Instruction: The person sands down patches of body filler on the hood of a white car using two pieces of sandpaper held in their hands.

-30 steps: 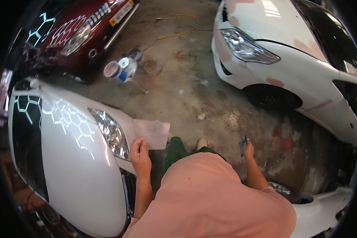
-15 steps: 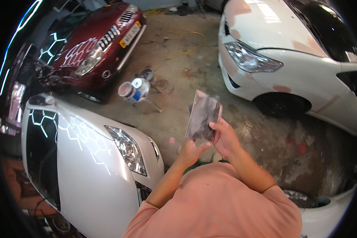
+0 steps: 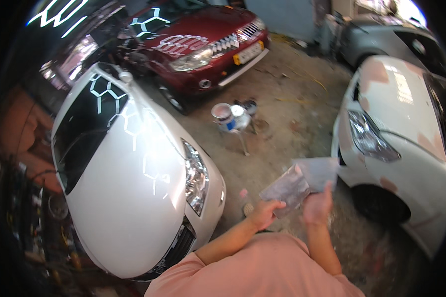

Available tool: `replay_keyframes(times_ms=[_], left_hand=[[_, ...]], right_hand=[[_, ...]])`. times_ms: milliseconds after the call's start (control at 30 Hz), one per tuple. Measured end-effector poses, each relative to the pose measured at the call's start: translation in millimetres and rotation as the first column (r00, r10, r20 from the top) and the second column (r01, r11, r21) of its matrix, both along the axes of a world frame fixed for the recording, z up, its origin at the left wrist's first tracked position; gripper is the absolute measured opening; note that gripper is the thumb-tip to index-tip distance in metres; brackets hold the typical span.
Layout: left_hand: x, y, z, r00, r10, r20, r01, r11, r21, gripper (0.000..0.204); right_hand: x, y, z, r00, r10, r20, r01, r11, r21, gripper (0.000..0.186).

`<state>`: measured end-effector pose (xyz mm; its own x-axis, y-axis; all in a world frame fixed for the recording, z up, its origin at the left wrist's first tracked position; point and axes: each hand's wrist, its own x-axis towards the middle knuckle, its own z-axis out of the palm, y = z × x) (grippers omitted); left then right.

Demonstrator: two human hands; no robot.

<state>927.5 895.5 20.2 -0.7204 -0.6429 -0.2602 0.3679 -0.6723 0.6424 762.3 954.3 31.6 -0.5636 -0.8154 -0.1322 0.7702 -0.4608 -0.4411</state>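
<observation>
In front of my body, my left hand (image 3: 265, 214) grips a wrinkled grey sheet (image 3: 288, 190) by its lower left edge, thumb on top. My right hand (image 3: 318, 205) is closed on a paler, flat rectangular sheet (image 3: 318, 171), its thumb pointing up along it. The two sheets spread apart like a fan, the grey one overlapping the pale one. Motion blurs the pale sheet and my right fingers. What the sheets are made of cannot be made out.
A white car (image 3: 129, 188) stands close on my left. To the right is another white car (image 3: 406, 114) with pinkish patches. A dark red car (image 3: 198, 44) is at the back, a grey car (image 3: 376, 42) at the far right. Cans (image 3: 224, 115) sit on a small stool (image 3: 244, 143).
My view has swung left. The sheets, stacked together before, are now fanned apart. My left hand has closed on the grey one, while my right hand has moved away with the pale one.
</observation>
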Motion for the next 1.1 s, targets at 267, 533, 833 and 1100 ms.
replay_keyframes(times_ms=[267, 533, 833, 1100], left_hand=[[31.4, -38.9, 16.7, 0.959, -0.116, 0.258, 0.231, 0.847, -0.479, 0.05], [0.1, -42.1, 31.5, 0.994, 0.011, 0.107, 0.08, 0.588, -0.805, 0.068], [22.4, -13.4, 33.4, 0.938, 0.171, 0.3, 0.213, 0.399, -0.892, 0.077], [42.0, -21.0, -4.2, 0.935, 0.188, 0.302, 0.254, 0.241, -0.937, 0.081]], right_hand=[[2.4, 21.0, 57.1, -0.298, -0.159, -0.941, 0.01, 0.985, -0.17, 0.036], [51.5, 20.6, 79.5, -0.313, -0.271, -0.91, -0.187, 0.957, -0.221, 0.034], [56.6, 12.4, 40.8, -0.272, -0.246, -0.93, 0.024, 0.965, -0.262, 0.039], [41.4, 5.7, 33.3, -0.306, -0.214, -0.928, 0.023, 0.973, -0.231, 0.044]])
